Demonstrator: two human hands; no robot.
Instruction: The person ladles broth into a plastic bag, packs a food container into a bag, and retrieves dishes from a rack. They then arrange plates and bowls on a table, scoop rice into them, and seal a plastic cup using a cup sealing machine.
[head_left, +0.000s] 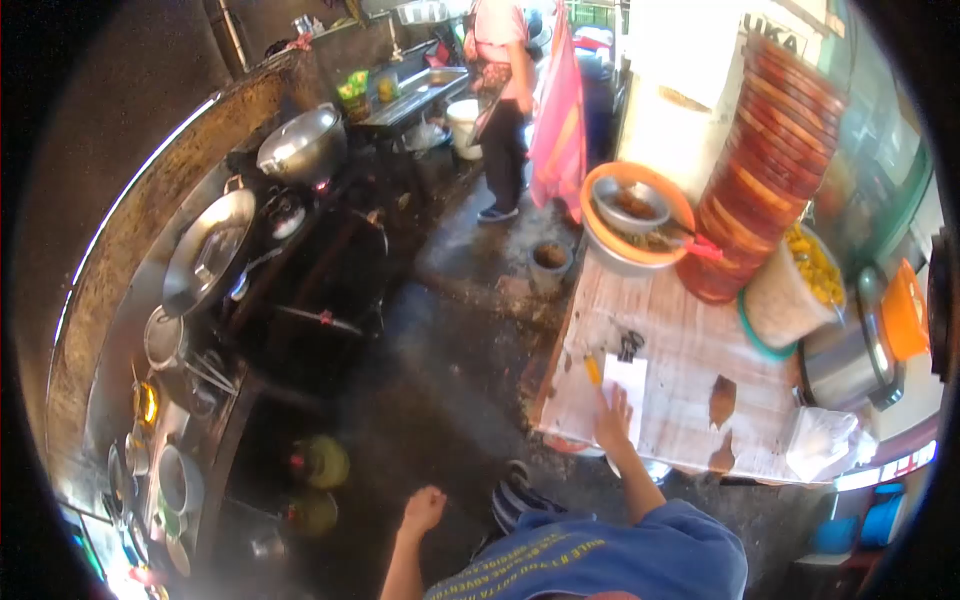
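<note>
My right hand (614,418) lies with its fingers spread on a white sheet of paper (627,376) near the front left of the wooden table (680,330). Just beyond its fingertips is a yellow-handled tool (593,370), and black scissors (631,345) rest at the paper's far edge. My left hand (425,508) hangs over the dark floor with its fingers curled. Whether it holds anything small is hidden.
Stacked red-brown round pieces (765,170), an orange basin (640,180) and a bucket of yellow food (800,290) stand on the table. Pans (210,250) and a lit burner (150,403) line the left. A person (500,90) stands farther back, beside a pink cloth (560,130).
</note>
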